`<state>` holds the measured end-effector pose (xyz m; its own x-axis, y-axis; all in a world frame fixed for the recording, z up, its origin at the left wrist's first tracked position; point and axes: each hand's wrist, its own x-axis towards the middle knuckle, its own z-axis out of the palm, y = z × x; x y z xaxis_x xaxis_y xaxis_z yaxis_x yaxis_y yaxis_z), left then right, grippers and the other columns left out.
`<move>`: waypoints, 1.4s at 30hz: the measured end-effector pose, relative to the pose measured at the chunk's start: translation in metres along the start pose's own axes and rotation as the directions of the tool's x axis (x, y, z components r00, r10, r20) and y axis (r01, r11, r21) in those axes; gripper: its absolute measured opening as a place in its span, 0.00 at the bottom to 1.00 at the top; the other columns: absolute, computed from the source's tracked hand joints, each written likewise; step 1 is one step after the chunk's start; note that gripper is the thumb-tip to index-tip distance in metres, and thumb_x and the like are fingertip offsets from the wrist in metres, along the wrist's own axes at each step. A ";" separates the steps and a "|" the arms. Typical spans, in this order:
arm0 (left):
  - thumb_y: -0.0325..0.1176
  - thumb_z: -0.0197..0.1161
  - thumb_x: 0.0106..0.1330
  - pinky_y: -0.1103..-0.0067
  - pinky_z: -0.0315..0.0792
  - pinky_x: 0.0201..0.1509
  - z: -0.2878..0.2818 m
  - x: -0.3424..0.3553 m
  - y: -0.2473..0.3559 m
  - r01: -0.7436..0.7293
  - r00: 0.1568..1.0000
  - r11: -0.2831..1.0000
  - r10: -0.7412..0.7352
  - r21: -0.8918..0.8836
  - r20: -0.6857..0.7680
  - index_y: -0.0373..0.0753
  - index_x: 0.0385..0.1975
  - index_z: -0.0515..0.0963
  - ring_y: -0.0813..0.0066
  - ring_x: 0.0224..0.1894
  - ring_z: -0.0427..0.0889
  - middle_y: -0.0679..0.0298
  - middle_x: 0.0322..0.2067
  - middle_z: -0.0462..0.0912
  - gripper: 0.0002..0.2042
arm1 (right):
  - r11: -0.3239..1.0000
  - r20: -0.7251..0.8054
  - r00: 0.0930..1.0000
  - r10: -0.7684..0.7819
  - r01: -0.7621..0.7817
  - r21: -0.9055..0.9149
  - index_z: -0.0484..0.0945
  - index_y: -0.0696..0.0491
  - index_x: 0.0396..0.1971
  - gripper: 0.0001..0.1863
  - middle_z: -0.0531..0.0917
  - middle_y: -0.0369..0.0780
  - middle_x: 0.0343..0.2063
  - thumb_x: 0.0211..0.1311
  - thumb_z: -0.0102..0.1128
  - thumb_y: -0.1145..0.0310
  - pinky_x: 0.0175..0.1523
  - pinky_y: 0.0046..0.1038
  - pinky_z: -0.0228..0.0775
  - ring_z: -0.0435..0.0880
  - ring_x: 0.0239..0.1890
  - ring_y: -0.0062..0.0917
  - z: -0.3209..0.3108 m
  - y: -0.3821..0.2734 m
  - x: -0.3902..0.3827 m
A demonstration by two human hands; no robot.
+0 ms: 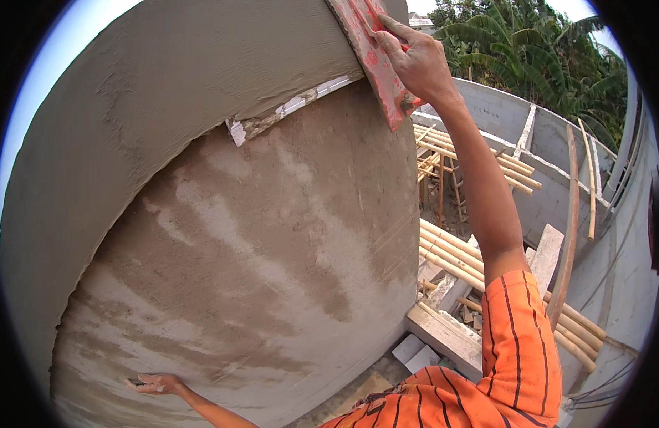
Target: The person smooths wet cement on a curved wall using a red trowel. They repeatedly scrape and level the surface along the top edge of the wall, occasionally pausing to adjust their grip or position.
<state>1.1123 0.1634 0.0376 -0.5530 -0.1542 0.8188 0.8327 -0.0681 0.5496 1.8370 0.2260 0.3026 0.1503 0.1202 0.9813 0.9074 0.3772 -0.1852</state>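
Note:
My right hand (421, 65), raised high, is closed round the handle of a long red plastering float (381, 82) smeared with grey mortar. The float lies tilted at the wall's right edge. Smooth grey plaster (151, 93) covers the wall's upper and left part and ends in a ragged curved edge. Below it the bare wall (272, 235) shows brown and whitish streaks. A broken white strip (294, 108) runs along the plaster's lower edge, left of the float. Low down, my left hand (155, 384) is held out before the bare wall with its fingers stretched and nothing in it.
Bamboo poles (454, 253) lie to the right, beyond the wall's edge, with more poles (486, 160) farther off. A wooden plank (547, 257) and a concrete beam (447, 335) are near my right arm. Grey block walls (497, 107) and banana plants (522, 53) stand behind.

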 end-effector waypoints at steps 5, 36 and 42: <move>0.44 0.39 0.77 0.59 0.62 0.66 0.017 -0.006 0.007 0.047 0.999 0.999 -0.047 -0.009 0.004 0.35 0.67 0.57 0.47 0.66 0.63 0.45 0.65 0.60 0.25 | 0.991 0.068 0.989 0.129 -0.132 0.029 0.80 0.52 0.52 0.20 0.85 0.49 0.41 0.68 0.54 0.56 0.52 0.33 0.75 0.85 0.45 0.36 -0.024 -0.020 0.068; 0.44 0.43 0.76 0.63 0.63 0.65 0.020 -0.013 0.111 0.168 0.986 0.983 -0.168 -0.076 0.015 0.36 0.67 0.57 0.50 0.64 0.64 0.47 0.66 0.58 0.25 | 0.993 0.231 0.966 -0.114 0.101 0.065 0.80 0.53 0.49 0.21 0.84 0.49 0.24 0.63 0.59 0.55 0.38 0.41 0.80 0.86 0.31 0.44 0.018 -0.177 -0.031; 0.48 0.42 0.76 0.59 0.59 0.69 0.049 -0.008 0.070 -0.136 0.991 0.989 0.136 -0.057 -0.010 0.33 0.66 0.57 0.50 0.69 0.57 0.45 0.67 0.55 0.28 | 0.937 -0.017 0.954 0.300 -0.298 -0.183 0.81 0.62 0.44 0.22 0.84 0.56 0.33 0.70 0.47 0.58 0.41 0.40 0.77 0.85 0.35 0.46 -0.028 0.077 0.073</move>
<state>1.1733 0.2081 0.0778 -0.4344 -0.1722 0.8841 0.9006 -0.1021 0.4226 1.9286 0.2375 0.3619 0.4222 0.2121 0.8814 0.8771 0.1500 -0.4562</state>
